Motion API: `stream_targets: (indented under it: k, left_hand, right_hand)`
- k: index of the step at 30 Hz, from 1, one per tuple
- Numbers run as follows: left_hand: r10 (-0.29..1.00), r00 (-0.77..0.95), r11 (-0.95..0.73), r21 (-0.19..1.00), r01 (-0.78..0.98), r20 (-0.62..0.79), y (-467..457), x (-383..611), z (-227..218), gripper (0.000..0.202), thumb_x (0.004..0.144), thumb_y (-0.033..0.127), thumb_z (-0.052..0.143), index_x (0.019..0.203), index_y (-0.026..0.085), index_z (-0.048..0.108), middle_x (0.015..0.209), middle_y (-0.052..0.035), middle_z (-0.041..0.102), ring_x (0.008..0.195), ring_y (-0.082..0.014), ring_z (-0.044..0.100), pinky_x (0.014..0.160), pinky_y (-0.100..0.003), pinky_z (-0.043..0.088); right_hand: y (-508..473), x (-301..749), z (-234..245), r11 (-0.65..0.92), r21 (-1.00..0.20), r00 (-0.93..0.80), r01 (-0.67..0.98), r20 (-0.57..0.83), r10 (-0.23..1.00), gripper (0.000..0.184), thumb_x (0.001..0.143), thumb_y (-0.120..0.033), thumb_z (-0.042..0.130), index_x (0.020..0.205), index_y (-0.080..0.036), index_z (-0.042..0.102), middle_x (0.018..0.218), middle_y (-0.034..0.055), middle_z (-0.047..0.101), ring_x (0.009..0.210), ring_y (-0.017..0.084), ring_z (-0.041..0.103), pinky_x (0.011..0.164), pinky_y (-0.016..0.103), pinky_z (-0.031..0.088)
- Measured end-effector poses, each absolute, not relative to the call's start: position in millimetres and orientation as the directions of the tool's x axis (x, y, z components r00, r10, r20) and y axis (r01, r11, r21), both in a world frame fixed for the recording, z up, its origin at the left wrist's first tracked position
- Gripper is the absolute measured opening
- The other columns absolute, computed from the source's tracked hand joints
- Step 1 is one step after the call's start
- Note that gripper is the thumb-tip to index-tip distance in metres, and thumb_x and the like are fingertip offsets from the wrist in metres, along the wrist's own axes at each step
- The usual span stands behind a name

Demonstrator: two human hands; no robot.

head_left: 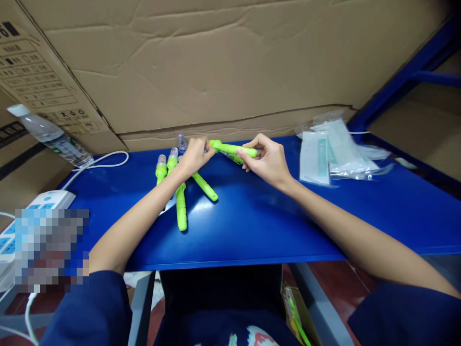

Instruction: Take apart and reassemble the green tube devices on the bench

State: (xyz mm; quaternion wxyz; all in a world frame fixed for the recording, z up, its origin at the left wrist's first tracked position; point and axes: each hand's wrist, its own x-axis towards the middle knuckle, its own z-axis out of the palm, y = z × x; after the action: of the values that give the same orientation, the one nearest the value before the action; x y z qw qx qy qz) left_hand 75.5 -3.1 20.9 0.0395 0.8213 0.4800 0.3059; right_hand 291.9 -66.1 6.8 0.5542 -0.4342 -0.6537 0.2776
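Note:
A lime-green stick with a ridged handle (232,148) is held nearly level above the blue table, between both hands. My left hand (196,154) pinches its left end, and the fingers hide that tip. My right hand (268,161) grips the other end between thumb and fingers. Beneath my left forearm lie several similar green sticks, one of them pointing toward me (182,211) and one slanting to the right (205,186). Those at the left have clear caps (162,159). Another clear cap (182,143) shows just behind my left hand. Below my right fingers a green piece (235,158) is partly hidden.
Clear plastic bags with white and green printed cards (331,149) lie at the right. On the left are a leaning water bottle (54,137), a white cable (104,161) and a power strip (54,199). Cardboard (223,67) walls off the table's back.

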Motion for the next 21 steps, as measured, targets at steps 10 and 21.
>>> stream_targets:
  k: [10, 21]
  left_hand:
    - [0.789, 0.426, -0.596, 0.383, 0.706, 0.442, -8, 50, 24, 0.009, 0.080, 0.019, 0.056, 0.071, 0.019, 0.054, 0.071, -0.0026, 0.065, 0.067, -0.0154, 0.057, 0.072, -0.028, 0.045]
    - [0.756, 0.437, -0.644, 0.435, 0.630, 0.486, -28, 50, 24, 0.005, 0.078, 0.020, 0.053, 0.073, 0.019, 0.055, 0.093, -0.0068, 0.075, 0.092, -0.0206, 0.069, 0.083, -0.030, 0.050]
  right_hand:
    - [-65, 299, 18, 0.481, -0.828, -0.133, 0.287, 0.463, 0.876, 0.042, 0.070, -0.053, 0.087, 0.078, -0.025, 0.057, 0.062, -0.0013, 0.065, 0.046, 0.016, 0.058, 0.042, 0.029, 0.045]
    - [-47, 319, 28, 0.408, -0.886, -0.255, 0.222, 0.351, 0.901, 0.052, 0.062, -0.062, 0.088, 0.076, -0.026, 0.054, 0.062, -0.0002, 0.064, 0.056, 0.017, 0.060, 0.052, 0.032, 0.049]
